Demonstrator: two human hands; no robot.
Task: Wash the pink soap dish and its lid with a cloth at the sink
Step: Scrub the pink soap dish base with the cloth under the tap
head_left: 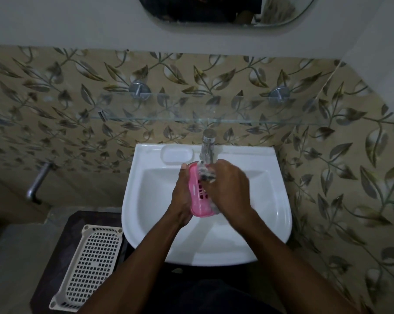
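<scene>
A pink perforated soap dish part (199, 196) is held on edge over the white sink (150, 200), just under the tap (207, 143). My left hand (182, 196) grips it from the left side. My right hand (230, 189) holds a wet grey cloth (206, 172) pressed against the dish's right face. Whether this pink piece is the dish or its lid cannot be told. No second pink piece shows.
A white slotted tray (89, 268) lies on a dark surface to the left of the sink. A glass shelf (191, 118) runs along the leaf-patterned tiled wall above the tap. A metal wall tap (36, 182) sticks out at the left. A mirror (214, 12) hangs above.
</scene>
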